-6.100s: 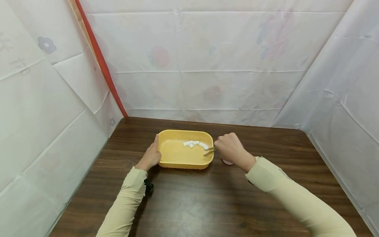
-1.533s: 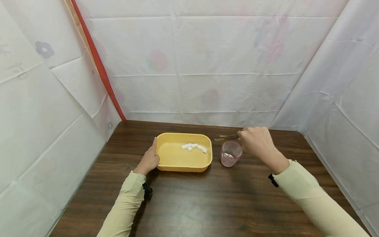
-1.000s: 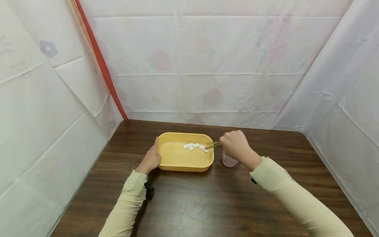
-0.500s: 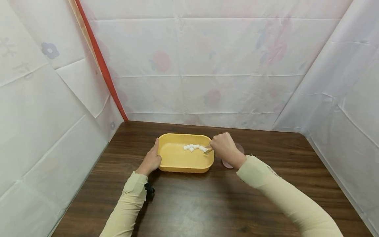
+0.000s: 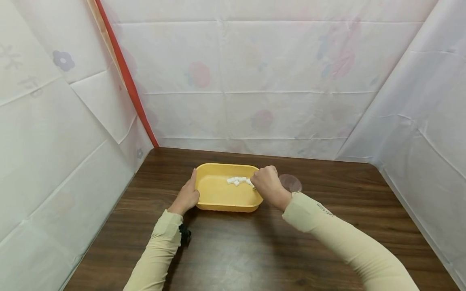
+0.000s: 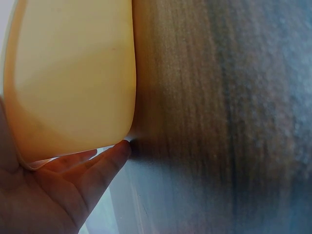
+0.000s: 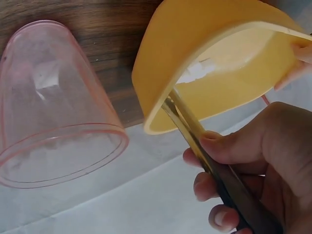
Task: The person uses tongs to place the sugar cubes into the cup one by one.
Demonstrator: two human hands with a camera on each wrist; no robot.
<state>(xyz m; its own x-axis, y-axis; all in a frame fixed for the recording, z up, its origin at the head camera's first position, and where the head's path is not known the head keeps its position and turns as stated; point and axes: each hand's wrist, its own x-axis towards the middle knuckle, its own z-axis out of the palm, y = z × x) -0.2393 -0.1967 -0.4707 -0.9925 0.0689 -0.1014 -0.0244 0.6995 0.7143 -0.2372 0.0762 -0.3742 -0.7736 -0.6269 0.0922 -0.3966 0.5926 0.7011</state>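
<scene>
At its left end, the yellow tray [image 5: 225, 207] is held by my left hand [image 5: 186, 197]. The left wrist view shows the fingers along the tray's outer end wall [image 6: 73, 97]. My right hand [image 5: 268, 186] is over the tray's right end and grips metal tongs [image 7: 195, 141], thumb on one arm and fingers on the other. The tongs reach over the rim into the tray; their tips are hidden behind the wall in the right wrist view. Several small white cubes [image 5: 236, 180] lie inside the tray, the rightmost beside my right hand.
A clear pink cup [image 5: 291, 184] stands just right of the tray, partly hidden by my right hand and forearm. The brown wooden table [image 5: 225, 250] is bounded by white sheet walls [image 5: 233, 113] at the back and sides.
From beyond the pink cup, my right hand has swung left with the tongs, now over the tray's right end. The left hand keeps its hold on the tray.
</scene>
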